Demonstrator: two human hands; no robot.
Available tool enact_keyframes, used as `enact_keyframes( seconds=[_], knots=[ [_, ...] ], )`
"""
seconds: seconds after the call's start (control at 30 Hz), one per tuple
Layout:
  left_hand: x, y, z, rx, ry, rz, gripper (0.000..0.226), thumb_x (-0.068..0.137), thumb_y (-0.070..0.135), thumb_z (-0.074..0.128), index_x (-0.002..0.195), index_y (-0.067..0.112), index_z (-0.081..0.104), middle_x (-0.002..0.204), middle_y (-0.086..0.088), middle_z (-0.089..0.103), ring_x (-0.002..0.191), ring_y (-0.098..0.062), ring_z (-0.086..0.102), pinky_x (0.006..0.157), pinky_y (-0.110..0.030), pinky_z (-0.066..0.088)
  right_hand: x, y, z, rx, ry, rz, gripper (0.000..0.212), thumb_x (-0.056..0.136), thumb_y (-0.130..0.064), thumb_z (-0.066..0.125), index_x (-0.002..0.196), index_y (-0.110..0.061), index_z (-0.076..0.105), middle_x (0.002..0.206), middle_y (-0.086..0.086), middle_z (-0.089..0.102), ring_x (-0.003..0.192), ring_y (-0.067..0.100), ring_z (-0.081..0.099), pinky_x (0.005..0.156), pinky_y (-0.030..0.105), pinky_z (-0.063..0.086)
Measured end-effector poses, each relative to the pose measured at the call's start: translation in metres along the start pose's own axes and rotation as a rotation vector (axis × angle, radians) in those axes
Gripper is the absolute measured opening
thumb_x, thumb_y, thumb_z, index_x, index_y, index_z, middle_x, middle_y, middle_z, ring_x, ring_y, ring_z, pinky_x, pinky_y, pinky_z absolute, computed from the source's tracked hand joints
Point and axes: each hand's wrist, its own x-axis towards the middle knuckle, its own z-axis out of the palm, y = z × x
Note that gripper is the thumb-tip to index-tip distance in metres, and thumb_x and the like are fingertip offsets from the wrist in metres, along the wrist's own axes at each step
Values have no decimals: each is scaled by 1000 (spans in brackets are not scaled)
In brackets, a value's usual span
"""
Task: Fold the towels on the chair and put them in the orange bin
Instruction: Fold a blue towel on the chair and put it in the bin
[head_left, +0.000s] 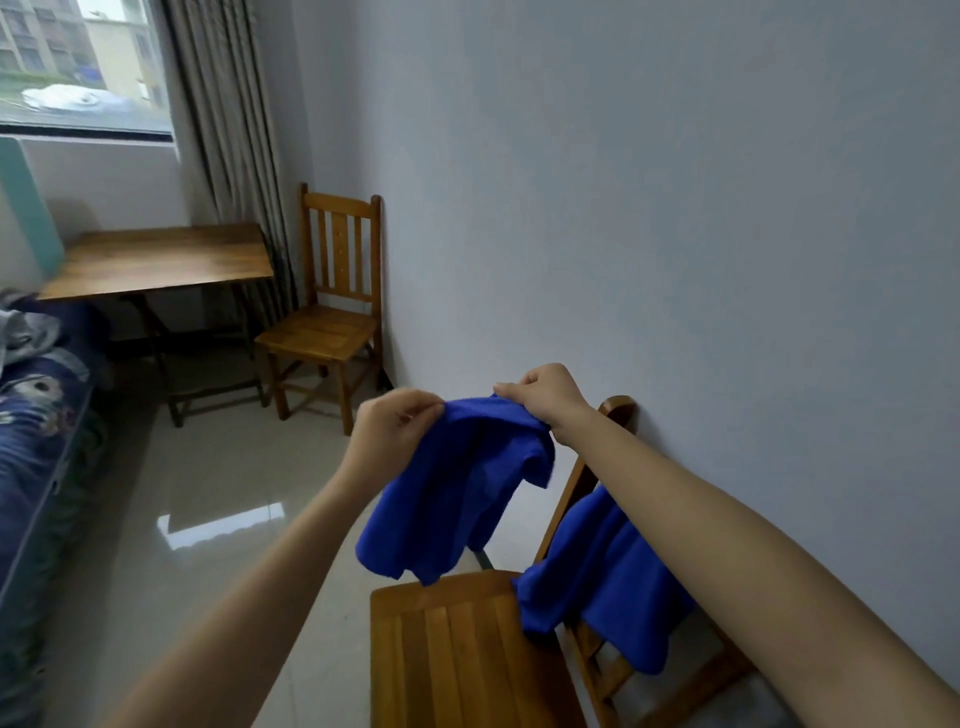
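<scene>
1. Two blue towels. First towel (457, 499) held in the air over the near chair (457, 649), top edge pinched by left hand (395, 426) and right hand (540, 397), fingers of both curled on the cloth.
2. Second towel (602, 577) draped over that chair's backrest, spilling onto the seat.
3. Two wooden chairs; far chair (327, 322) against the wall (675, 208).
4. One wooden table (156, 260) below the window (78, 62), one curtain (223, 114), bed (36, 415) at left, glossy tiled floor (208, 493).

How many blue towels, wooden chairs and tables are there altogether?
Blue towels: 2 (held towel, draped towel)
Wooden chairs: 2 (near chair, far chair)
Tables: 1 (table)
Total: 5
</scene>
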Motion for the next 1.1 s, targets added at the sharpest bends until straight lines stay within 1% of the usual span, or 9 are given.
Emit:
enact_keyframes(
  seconds=[0.2, 0.3, 0.43, 0.53, 0.7, 0.83, 0.93, 1.0, 1.1],
  knots=[
    [26, 23, -2, 36, -13, -6, 15, 90, 6, 54, 99, 3, 67, 86, 3, 61, 75, 2, 52, 68, -2, 40, -4, 2, 0, -204, -36, -108, 49, 87, -22, 59, 49, -13, 31, 51, 5, 33, 50, 16, 30, 53, 28, 29],
    [32, 25, -2, 58, -29, -46, 17, 92, 4, 51, 101, 2, 65, 89, 1, 60, 82, -8, 53, 69, -6, 38, -5, 4, -3, -210, -11, -130, 34, 89, -23, 55, 60, -7, 46, 69, 19, 54, 63, 22, 45, 60, 31, 38],
    [32, 21, -2, 53, -49, -151, 19, 93, 8, 50, 104, 2, 64, 89, -4, 62, 73, -7, 52, 62, -9, 38, -19, -1, -10, -101, -42, -279, 37, 93, -28, 51, 81, 6, 55, 79, 7, 56, 66, 14, 45, 63, 25, 39],
    [36, 20, 0, -31, -29, -274, 18, 93, 11, 52, 102, 4, 65, 78, 1, 59, 60, -4, 49, 51, -13, 38, -40, 0, -2, -68, -70, -356, 27, 92, -31, 54, 79, -7, 53, 72, 0, 51, 65, 11, 44, 63, 22, 38],
    [43, 28, 9, -28, 37, -310, 15, 91, 11, 54, 94, 5, 68, 78, -2, 62, 66, -5, 54, 56, -15, 42, -59, 29, 35, -146, -194, -283, 32, 87, -41, 59, 92, -9, 59, 85, 2, 62, 77, 16, 57, 65, 21, 44],
    [46, 30, 18, -52, 92, -351, 14, 91, 8, 54, 87, 9, 67, 75, 2, 60, 69, -3, 54, 60, -16, 44, -55, 41, 57, -169, -101, -209, 41, 86, -48, 57, 110, -15, 55, 93, -3, 62, 79, 13, 56, 62, 15, 43],
    [49, 27, 21, -59, 137, -380, 15, 90, 8, 54, 88, 6, 68, 74, 2, 59, 73, -9, 57, 67, -22, 48, -51, 46, 68, -116, -111, -175, 20, 87, -40, 58, 85, -21, 53, 86, -4, 63, 79, 14, 54, 65, 21, 45],
    [49, 24, 20, -65, 178, -401, 14, 90, 8, 54, 88, 5, 68, 75, 0, 60, 75, -13, 58, 70, -26, 49, -52, 47, 73, -44, -139, -164, 24, 86, -30, 61, 69, -18, 48, 73, -3, 57, 76, 17, 54, 70, 30, 47],
    [48, 13, 11, -62, 237, -447, 14, 90, 9, 54, 85, 6, 67, 75, -3, 60, 76, -18, 60, 71, -31, 52, -50, 50, 64, 58, -130, -108, 22, 86, -21, 61, 68, -19, 48, 71, -2, 54, 71, 16, 52, 66, 29, 43]
  ],
)
